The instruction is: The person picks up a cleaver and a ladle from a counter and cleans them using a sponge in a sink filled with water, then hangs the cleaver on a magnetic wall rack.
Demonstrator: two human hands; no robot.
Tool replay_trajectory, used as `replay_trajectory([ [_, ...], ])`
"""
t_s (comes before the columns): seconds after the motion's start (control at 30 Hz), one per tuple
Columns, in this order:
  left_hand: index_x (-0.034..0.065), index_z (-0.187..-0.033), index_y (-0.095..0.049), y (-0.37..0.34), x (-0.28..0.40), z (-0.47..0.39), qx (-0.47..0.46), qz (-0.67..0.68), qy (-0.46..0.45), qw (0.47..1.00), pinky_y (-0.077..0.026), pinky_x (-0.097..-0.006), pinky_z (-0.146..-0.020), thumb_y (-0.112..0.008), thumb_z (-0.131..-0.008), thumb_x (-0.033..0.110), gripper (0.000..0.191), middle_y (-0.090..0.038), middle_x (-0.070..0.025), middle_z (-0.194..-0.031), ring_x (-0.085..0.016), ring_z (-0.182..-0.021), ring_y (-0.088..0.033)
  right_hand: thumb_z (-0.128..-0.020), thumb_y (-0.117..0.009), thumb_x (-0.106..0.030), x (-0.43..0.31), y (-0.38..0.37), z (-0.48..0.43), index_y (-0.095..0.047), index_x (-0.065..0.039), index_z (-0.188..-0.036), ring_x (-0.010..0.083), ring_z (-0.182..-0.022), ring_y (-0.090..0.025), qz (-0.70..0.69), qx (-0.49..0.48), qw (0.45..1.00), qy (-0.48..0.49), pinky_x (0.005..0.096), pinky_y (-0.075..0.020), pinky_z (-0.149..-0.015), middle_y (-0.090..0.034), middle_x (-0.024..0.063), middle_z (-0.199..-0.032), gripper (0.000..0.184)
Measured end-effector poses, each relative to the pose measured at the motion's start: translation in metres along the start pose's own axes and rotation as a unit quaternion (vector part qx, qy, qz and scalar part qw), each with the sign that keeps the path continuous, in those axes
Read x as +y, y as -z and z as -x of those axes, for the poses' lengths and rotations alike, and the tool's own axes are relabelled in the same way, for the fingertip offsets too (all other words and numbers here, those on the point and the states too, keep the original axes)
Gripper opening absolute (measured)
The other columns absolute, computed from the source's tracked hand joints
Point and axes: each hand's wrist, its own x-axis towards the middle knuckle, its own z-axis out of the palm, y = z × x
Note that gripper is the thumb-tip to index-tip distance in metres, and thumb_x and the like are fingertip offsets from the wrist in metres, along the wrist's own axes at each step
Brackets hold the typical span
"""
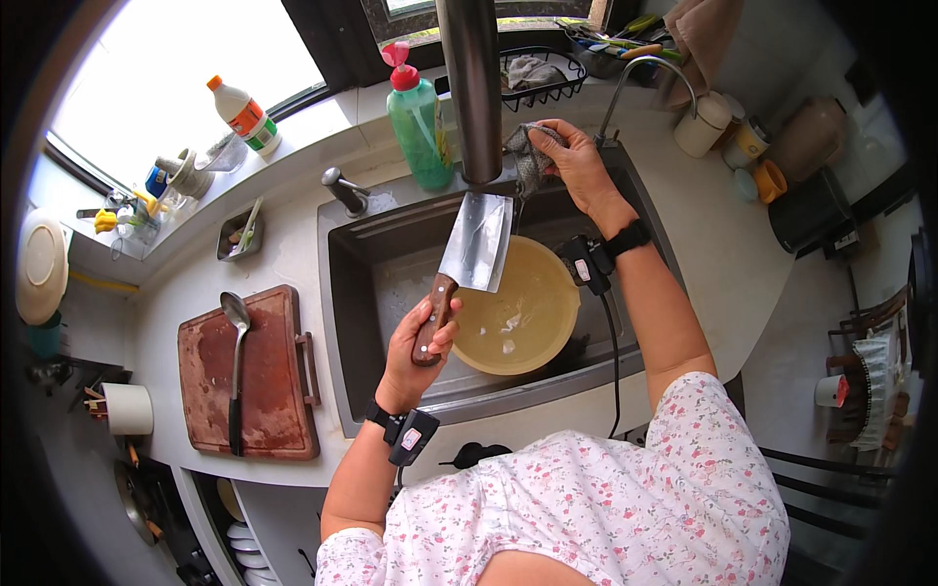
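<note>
My left hand (419, 344) grips the riveted wooden handle of a cleaver (478, 242). Its broad, shiny blade points away from me over the sink (381, 282). A wet grey dishcloth (529, 157) hangs from the fingers of my right hand (579, 165), just right of the thick metal faucet (475, 95). Drips seem to fall from the cloth. Below the blade, a yellow plastic basin (538, 322) holds water and stands in the sink; the blade covers part of its rim.
Left of the sink lies a brown wooden cutting board (205, 373) with a ladle (236, 315) across it. Behind the sink stand a green pump bottle (421, 128), a soap dispenser (344, 190) and a black wire rack (546, 91). A thin curved tap (645, 62) rises at the right rear.
</note>
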Motion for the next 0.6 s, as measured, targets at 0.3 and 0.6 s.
replay_trajectory([
  [0.3,-0.0027,-0.123,-0.040,0.0019,-0.0010,-0.0017,-0.006,0.011,0.006,1.000,-0.041,-0.0166,-0.049,-0.043,-0.097,0.019,0.034,-0.052,-0.0122,-0.108,-0.009,-0.061,-0.043,-0.085,-0.070,-0.029,0.0007,-0.0015,0.0037,-0.066,-0.013,-0.101,0.0014,-0.073,-0.055,0.003,-0.001,1.000,0.007,0.0182,-0.0440,-0.057,-0.063,-0.0072,-0.084,0.023],
  [0.6,-0.0010,-0.128,-0.039,0.0025,-0.0017,-0.0025,0.013,-0.009,0.008,1.000,-0.040,-0.0177,-0.049,-0.046,-0.097,0.020,0.038,-0.054,-0.0115,-0.108,-0.010,-0.061,-0.045,-0.085,-0.070,-0.028,0.0019,-0.0007,0.0044,-0.066,-0.013,-0.101,0.0012,-0.073,-0.055,0.006,-0.005,1.000,0.004,0.0180,-0.0433,-0.056,-0.063,-0.0067,-0.084,0.022],
])
